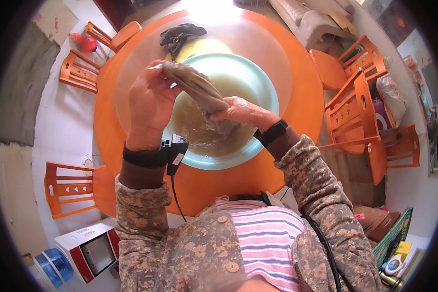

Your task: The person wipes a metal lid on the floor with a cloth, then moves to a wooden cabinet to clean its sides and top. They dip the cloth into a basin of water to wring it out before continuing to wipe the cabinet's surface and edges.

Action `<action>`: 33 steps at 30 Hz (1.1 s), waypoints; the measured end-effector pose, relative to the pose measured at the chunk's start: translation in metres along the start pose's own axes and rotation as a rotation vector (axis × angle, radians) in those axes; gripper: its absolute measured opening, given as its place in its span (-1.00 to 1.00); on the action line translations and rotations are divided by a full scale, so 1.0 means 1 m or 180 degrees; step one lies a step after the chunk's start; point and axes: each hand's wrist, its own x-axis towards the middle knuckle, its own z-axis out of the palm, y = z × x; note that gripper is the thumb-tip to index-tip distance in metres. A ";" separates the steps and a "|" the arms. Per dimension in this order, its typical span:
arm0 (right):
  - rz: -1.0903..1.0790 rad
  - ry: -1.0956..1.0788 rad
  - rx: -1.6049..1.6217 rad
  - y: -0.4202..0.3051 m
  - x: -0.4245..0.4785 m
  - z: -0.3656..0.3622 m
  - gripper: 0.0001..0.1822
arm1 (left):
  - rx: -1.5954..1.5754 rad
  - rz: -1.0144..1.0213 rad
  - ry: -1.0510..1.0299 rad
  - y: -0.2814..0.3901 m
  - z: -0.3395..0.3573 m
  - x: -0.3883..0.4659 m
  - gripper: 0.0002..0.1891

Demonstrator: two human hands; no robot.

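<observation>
A wet, bunched brown cloth (200,87) stretches between my two hands over a pale green basin (266,91). My left hand (153,96), palm turned up, holds its upper end between thumb and fingers. The lower end is gripped in my right hand (239,111), and a loose part hangs below that hand. Murky brownish water (208,140) stands in the basin. Behind the basin is a yellow round object (204,47), partly hidden, with a dark grey cloth item (182,34) lying at its far left edge.
The basin rests on a round orange wooden table (219,186) with a clear round top layer. Orange wooden chairs (82,71) stand around it, several stacked or crowded at the right (354,113). A white and red box (89,252) lies at the lower left. A cable (175,197) hangs from my left wrist device.
</observation>
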 end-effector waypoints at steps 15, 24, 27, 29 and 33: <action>-0.0458 0.0574 0.1658 -0.029 -0.018 0.038 -0.16 | -0.0524 -0.0765 0.0990 -0.108 -0.031 -0.032 -0.69; -0.0121 0.0534 0.1971 -0.016 -0.001 0.037 -0.46 | 0.0554 -0.0465 0.0488 -0.108 -0.022 -0.039 -0.73; -0.0007 0.0501 0.2324 -0.009 0.004 0.041 -0.69 | 0.0865 -0.0437 0.0341 -0.109 -0.026 -0.042 -0.73; 0.0002 0.0534 0.2437 0.003 0.019 0.041 -0.70 | 0.0919 -0.0473 0.0266 -0.109 -0.031 -0.040 -0.72; -0.0085 0.1320 0.2226 0.010 0.030 0.035 -0.63 | -0.0575 -0.1515 0.1598 -0.099 -0.012 -0.045 -0.51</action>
